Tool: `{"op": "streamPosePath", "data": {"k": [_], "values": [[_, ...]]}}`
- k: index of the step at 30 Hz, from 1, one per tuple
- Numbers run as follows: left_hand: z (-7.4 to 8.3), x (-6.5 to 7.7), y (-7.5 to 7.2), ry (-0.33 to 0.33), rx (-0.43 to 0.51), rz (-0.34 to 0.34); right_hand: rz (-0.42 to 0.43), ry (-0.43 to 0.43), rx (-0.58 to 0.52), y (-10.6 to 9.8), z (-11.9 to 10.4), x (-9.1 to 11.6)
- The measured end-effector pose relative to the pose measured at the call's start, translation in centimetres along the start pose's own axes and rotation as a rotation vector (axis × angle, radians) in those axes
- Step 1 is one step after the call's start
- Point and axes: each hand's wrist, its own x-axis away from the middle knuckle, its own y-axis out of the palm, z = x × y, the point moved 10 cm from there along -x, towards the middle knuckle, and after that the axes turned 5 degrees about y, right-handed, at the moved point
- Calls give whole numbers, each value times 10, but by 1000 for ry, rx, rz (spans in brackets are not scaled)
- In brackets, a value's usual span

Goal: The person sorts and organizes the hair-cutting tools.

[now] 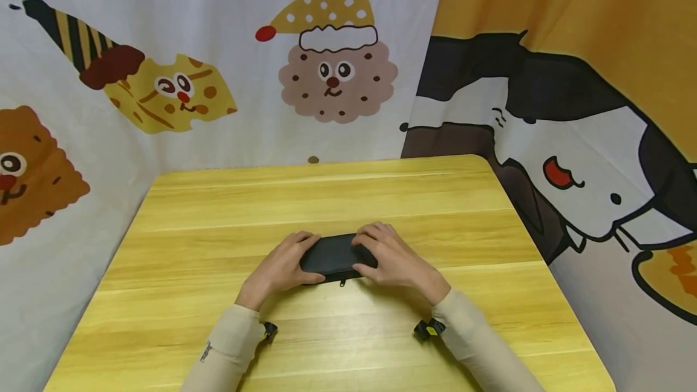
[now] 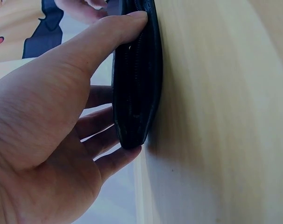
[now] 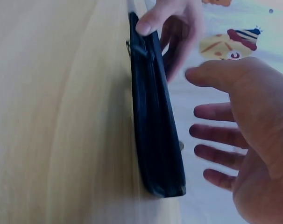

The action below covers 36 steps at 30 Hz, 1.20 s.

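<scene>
A flat black zippered case [image 1: 333,256] lies on the table with its zip edge facing me. Its small zip puller [image 1: 342,283] hangs at the front edge. My left hand [image 1: 283,264] grips the case's left end. In the left wrist view the thumb [image 2: 132,24] presses on the zip side and the fingers reach round the back and end. Over the right end is my right hand [image 1: 391,257]; the right wrist view shows its fingers [image 3: 221,135] loosely bent and apart from the case. What the case contains is hidden.
The case lies near the middle of a wooden table [image 1: 218,210] with rounded back corners. Curtains with cartoon prints [image 1: 190,144] hang behind it and along the sides. A small dark wrist device [image 1: 430,329] sits at each sleeve cuff.
</scene>
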Motion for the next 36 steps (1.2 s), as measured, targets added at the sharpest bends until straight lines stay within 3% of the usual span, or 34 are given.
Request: {"op": "streamPosePath", "data": {"k": [13, 36], "values": [[0, -1, 2, -5, 11, -12, -196, 96, 15, 28, 28, 5], [-1, 3, 2, -5, 26, -1, -179, 119, 0, 32, 32, 0]]}}
